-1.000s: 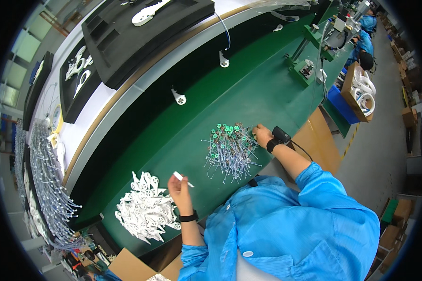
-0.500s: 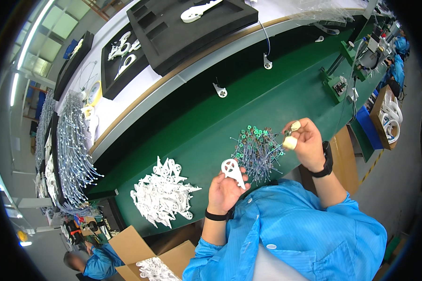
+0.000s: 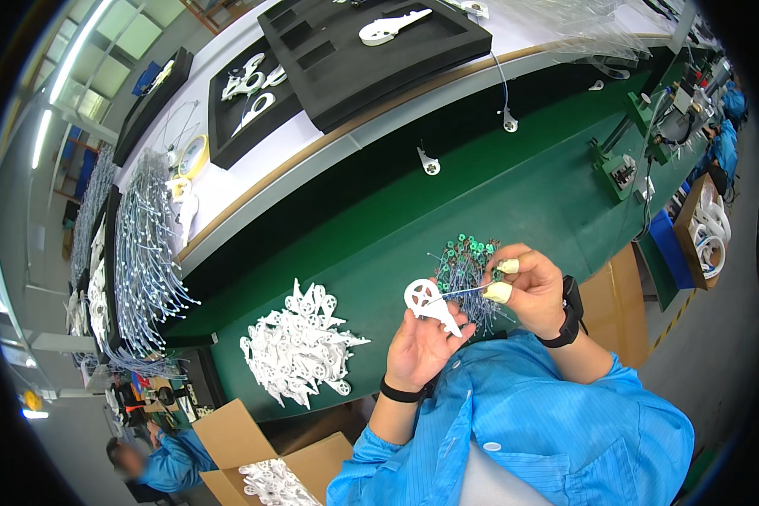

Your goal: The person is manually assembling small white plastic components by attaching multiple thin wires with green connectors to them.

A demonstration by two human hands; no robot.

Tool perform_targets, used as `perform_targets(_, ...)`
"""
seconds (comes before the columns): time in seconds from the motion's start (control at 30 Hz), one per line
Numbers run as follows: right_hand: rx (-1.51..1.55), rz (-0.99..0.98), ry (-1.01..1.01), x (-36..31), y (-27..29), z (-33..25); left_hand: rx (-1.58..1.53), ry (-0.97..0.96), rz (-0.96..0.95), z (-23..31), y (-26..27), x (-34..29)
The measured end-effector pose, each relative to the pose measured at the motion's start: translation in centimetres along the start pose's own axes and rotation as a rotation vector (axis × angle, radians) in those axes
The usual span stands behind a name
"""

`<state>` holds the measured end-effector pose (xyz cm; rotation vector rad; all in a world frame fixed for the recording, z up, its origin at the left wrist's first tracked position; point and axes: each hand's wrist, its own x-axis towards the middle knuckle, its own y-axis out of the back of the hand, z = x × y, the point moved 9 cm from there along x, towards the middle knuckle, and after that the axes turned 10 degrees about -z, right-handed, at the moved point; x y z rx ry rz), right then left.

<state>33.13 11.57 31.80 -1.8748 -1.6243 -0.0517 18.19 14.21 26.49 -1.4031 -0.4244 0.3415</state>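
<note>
My left hand (image 3: 419, 358) holds a white plastic arm piece (image 3: 436, 309), with a round spoked end and a tapered tail, between thumb and fingers. Yellow covers sit on the thumb and a fingertip of my right hand (image 3: 537, 293). Those fingers pinch a small wired part, mostly hidden by them; its thin wire (image 3: 464, 292) reaches across to the white piece. Whether the wire enters the piece I cannot tell. Just behind both hands lies a heap of wired parts (image 3: 472, 263) with green and brown ends. A pile of white plastic pieces (image 3: 299, 350) rests to the left.
Black foam trays (image 3: 371, 72) stand on the raised shelf (image 3: 228, 190). Bundled wires (image 3: 148, 253) hang at the left. A green bench press (image 3: 620, 169) stands at the far right. Cardboard boxes (image 3: 236, 434) flank the green bench (image 3: 531, 202). A co-worker (image 3: 173, 460) sits lower left.
My right hand has moved left and down toward the white piece, bringing the wire across it. My left hand still holds the piece, now turned more sideways. The view has shifted slightly.
</note>
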Motion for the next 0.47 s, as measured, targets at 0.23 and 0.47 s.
perform_targets(0.23,-0.453,-0.017,-0.036,-1.2,-0.3,0.4,0.193,-0.091,0.045,1.5,0.3,-0.4)
perform_targets(0.47,-0.496,0.017,-0.083,-1.5,-0.7,1.1,0.451,-0.208,0.098,3.3,-0.2,-1.1)
